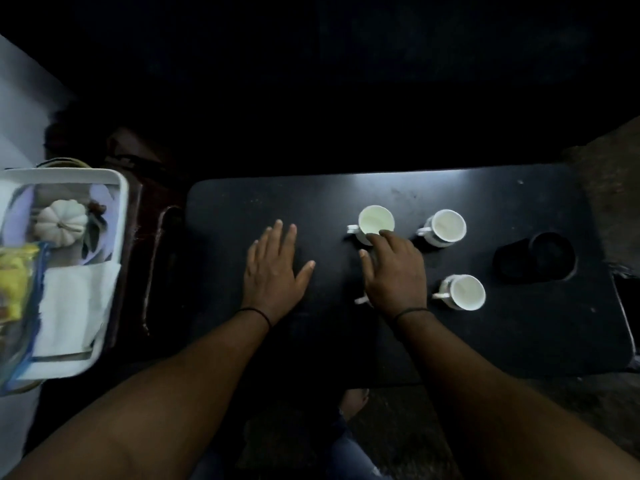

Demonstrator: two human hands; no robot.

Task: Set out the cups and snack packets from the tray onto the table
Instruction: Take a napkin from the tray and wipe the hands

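three white cups stand upright on the black table [485, 341]: a far-left cup [375, 221], a far-right cup [446, 226] and a near-right cup [464, 292], each with its handle pointing left. a fourth handle [362, 300] shows at the near edge of the right hand [394, 271]; the cup it belongs to is hidden under the palm. the right hand is spread, palm down, with its fingertips [384, 233] touching the near rim of the far-left cup; whether it grips anything cannot be told in the dim light. the left hand [273, 268] lies flat and open on the table, fingers extended, holding nothing, well apart from the cups. each wrist carries a thin dark band. a dark round recess [540, 258] sits in the table to the right of the cups. the white tray [121, 188] rests to the left of the table and holds a yellow snack packet [15, 278], a folded white napkin [74, 306] and a small white pumpkin [60, 221].
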